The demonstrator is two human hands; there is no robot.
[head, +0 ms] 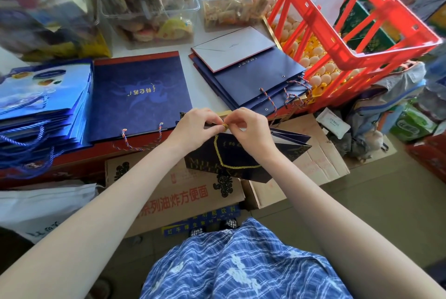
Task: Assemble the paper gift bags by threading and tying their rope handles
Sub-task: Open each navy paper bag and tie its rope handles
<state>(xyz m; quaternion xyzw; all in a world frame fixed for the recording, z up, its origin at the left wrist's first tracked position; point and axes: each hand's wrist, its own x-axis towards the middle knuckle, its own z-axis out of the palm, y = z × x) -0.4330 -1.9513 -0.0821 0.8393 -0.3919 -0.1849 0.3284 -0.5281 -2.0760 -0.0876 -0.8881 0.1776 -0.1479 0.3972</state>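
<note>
A small dark navy paper gift bag [241,156] with gold print hangs in the air in front of me, above the cardboard boxes. A gold and navy rope handle [220,153] loops down across its front face. My left hand [195,127] and my right hand [251,127] meet at the bag's top edge. Both pinch the gold rope end [225,126] between fingertips. Whether a knot is formed there is hidden by the fingers.
Flat navy bags [137,95] with red-blue rope handles lie on the table, more [255,81] to the right, light blue bags [41,105] at left. Clear snack bins [147,1] stand behind. A red crate [350,33] over eggs sits at right. Cardboard boxes [183,192] lie below.
</note>
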